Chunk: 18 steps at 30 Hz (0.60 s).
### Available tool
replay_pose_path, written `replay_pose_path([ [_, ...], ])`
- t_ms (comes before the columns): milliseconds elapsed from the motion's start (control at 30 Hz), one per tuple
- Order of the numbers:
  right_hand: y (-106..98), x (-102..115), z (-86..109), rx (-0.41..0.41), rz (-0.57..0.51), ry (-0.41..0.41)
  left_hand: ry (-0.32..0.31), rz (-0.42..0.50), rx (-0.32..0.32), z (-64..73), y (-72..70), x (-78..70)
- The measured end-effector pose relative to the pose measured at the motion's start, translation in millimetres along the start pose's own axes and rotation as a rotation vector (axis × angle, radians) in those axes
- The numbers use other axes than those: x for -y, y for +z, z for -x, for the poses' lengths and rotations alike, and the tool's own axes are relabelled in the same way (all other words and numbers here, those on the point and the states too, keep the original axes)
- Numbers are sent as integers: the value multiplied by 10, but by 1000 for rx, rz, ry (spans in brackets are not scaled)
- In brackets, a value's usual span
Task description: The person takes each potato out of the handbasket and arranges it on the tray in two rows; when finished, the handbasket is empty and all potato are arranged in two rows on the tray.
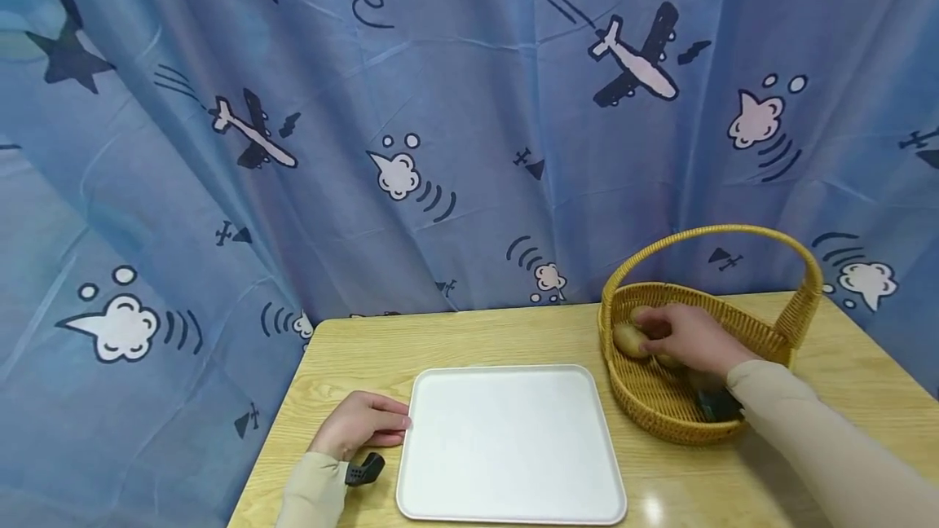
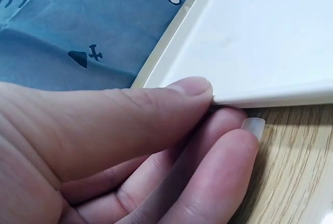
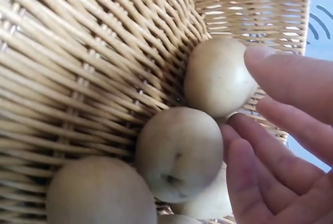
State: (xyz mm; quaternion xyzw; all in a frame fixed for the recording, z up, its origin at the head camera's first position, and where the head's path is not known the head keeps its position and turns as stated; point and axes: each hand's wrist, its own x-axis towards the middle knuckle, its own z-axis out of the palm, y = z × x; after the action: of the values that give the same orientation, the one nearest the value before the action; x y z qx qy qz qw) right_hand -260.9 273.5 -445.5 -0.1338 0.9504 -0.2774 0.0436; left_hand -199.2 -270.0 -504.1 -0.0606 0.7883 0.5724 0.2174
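A white rectangular tray (image 1: 509, 442) lies on the table, and my left hand (image 1: 364, 422) is at its left edge. In the left wrist view the thumb rests on the tray's rim (image 2: 270, 101), with the bent fingers below, pinching it. My right hand (image 1: 693, 336) reaches into a yellow wicker basket (image 1: 663, 428). Its thumb touches the right side of a tan potato (image 3: 218, 78), and the loosely bent fingers lie just below that side, beside a second potato (image 3: 179, 154). Another potato (image 3: 101, 193) sits lower against the woven wall; more are partly hidden.
The basket's tall handle (image 1: 711, 231) arches above the right hand. A wood-grain table (image 1: 440, 336) carries the basket and tray. Behind and to the left hangs a blue patterned curtain (image 1: 469, 145). A black device (image 1: 364, 469) is strapped at the left wrist.
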Motion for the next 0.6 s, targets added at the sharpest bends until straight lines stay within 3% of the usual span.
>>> replay_pose_path([
  [267,60,22,-95,-6,56,-14,6,7,-7,-26,-3,7],
  [600,134,55,-206,18,-1,-21,-13,24,-14,-46,7,25],
])
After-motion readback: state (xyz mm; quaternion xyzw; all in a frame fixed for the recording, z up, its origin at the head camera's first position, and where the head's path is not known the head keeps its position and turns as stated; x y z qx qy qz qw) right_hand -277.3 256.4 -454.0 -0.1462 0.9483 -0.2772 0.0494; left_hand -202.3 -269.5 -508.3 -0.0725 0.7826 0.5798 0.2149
